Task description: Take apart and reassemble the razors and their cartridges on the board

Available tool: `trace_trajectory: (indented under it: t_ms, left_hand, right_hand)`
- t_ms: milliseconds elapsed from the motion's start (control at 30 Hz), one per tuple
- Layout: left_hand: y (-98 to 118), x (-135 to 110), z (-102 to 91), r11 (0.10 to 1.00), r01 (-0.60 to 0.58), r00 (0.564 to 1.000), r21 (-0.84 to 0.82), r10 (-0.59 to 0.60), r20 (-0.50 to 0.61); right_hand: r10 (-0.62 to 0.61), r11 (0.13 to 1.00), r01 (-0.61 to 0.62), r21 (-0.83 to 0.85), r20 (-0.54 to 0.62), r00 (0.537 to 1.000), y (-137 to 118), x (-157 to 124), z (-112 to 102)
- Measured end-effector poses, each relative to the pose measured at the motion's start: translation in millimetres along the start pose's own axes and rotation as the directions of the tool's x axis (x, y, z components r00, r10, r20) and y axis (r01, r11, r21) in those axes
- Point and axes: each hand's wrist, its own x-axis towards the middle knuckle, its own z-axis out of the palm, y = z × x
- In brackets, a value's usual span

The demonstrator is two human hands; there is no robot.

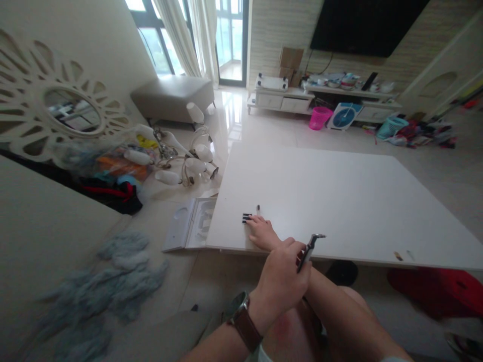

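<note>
My left hand, with a brown-strapped watch on its wrist, is closed around a slim pen-like tool. The tool has a white and dark handle and a bent metal head pointing up and right. Beyond it, my right hand reaches across to the left and rests on the white table near its front edge. Its fingers are stretched out, and the fingertips touch a small set of black strips. Just behind these fingers lies a small clear piece with a dark end.
An open white box with a moulded insert lies on the floor left of the table. Behind it stands a multi-armed lamp. Two tiny items, one a brown-black piece, lie near the front right edge. Grey-blue fluffy cloth covers floor at left.
</note>
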Motion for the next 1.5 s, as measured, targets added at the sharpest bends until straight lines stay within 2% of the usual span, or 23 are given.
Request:
trace_trajectory:
  t_ms: [533, 833, 1500]
  left_hand:
    - [-2, -3, 4.2, 1.000, 0.009, 1.000, 0.012, -0.009, 0.011]
    - [-4, -4, 6.1, 1.000, -0.006, 1.000, 0.027, 0.006, 0.000]
    - [-5, -5, 6.1, 1.000, -0.007, 1.000, 0.011, 0.007, 0.001]
  right_hand:
    - [0.009, 0.994, -0.014, -0.110, -0.045, 0.999, -18, -6, -1]
    - [0.081, 0.996, -0.082, -0.037, -0.042, 0.996, -11, -1, 8]
    - [0.091, 0.995, -0.093, -0.033, -0.049, 0.995, -8, 1, 14]
